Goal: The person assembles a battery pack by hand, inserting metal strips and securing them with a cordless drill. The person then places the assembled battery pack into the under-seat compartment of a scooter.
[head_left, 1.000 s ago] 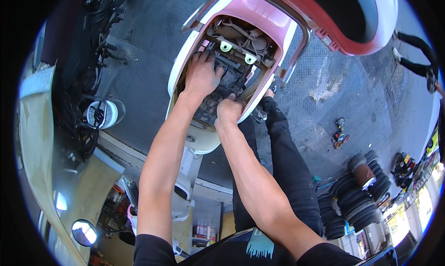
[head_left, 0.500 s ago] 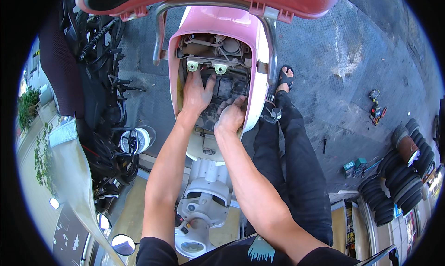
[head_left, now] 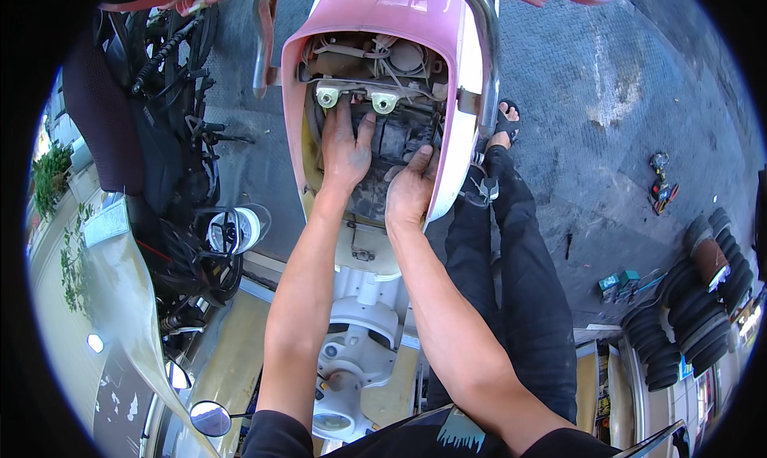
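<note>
Both my hands are inside the open body compartment of a pink and white scooter. My left hand has its fingers stretched forward and thumb apart; the fingertips go under a metal bracket beside two pale round mounts, the left mount and the right mount. Between my hands lies a dusty black block. My right hand is at the compartment's right side, thumb up and fingers curled; what they hold, if anything, is hidden. Cables and hoses run at the far end.
A chrome rail curves round the scooter's far end. A black motorcycle stands left, near a white bucket. Tyres, a green box and hand tools are on the ground at right.
The view has shifted, so the compartment looks larger and the pink seat has mostly left the top. My right thumb now points up along the right side; my left hand stays by the bracket.
</note>
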Demonstrator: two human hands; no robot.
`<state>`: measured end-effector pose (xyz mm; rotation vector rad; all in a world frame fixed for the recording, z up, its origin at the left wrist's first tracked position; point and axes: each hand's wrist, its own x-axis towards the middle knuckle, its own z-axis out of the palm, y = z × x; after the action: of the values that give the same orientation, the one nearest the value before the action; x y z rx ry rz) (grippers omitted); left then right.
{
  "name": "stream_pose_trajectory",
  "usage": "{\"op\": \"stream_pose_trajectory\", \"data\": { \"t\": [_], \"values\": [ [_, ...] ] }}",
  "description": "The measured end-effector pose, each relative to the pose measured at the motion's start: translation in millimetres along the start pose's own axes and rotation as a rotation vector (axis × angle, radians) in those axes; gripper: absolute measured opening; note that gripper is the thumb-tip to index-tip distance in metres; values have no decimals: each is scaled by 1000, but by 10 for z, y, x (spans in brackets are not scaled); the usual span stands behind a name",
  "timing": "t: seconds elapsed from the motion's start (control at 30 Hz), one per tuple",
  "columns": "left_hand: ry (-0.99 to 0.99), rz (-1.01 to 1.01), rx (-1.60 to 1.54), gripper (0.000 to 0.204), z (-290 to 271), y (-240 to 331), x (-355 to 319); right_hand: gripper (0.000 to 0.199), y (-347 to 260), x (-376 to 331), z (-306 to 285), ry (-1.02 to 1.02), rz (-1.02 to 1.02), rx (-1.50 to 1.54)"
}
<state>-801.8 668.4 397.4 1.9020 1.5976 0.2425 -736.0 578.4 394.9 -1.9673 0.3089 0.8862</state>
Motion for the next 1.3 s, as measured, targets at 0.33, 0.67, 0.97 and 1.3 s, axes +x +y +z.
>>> {"op": "stream_pose_trajectory", "data": {
  "t": [0.33,0.67,0.97,1.3],
  "values": [
    [57,60,41,59,86,2,-45,36,100,33,-43,-2,-103,-67],
    [-349,482,257,53,-202,325,0,36,-185,-433,-168,28,-50,-175],
    [-785,-20,-290,66,-611,582,389,30,-218,-455,-150,-107,251,311],
    [-76,-630,-1186,26,-327,904,-326,26,-548,-433,-156,-93,434,558]
  ]
}}
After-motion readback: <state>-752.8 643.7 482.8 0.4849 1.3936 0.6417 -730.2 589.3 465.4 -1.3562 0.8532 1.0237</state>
